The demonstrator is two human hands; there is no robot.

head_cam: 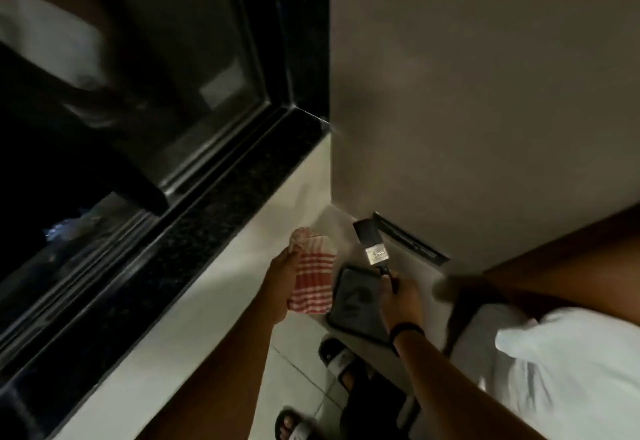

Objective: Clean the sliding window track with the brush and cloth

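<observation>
At far left the sliding window track [104,249] runs diagonally along the foot of the dark glass, bordered by a black speckled stone sill [194,228]. Nothing is touching it, so no cleaning looks to be under way; the step in hand seems to be picking up the tools.

Below the sill, the left hand [280,283] reaches down with its grip closed on a red-and-white striped cloth [311,277], bunched at the fingertips and hanging down beside the palm. Just right of the cloth lies a dark flat pad [353,304] on a low surface [349,231] in the corner.

Further right, the right hand [398,301] has its grip closed around the black handle of a flat paintbrush [372,245], metal ferrule and dark bristles pointing up and away toward the wall. A dark slotted fitting [408,240] sits on the wall just beyond the bristles.

Both tools are held well below and to the right of the track. The next move probably calls for raising the brush over the sill and setting the bristles into the channel, with the cloth kept ready for wiping.
</observation>
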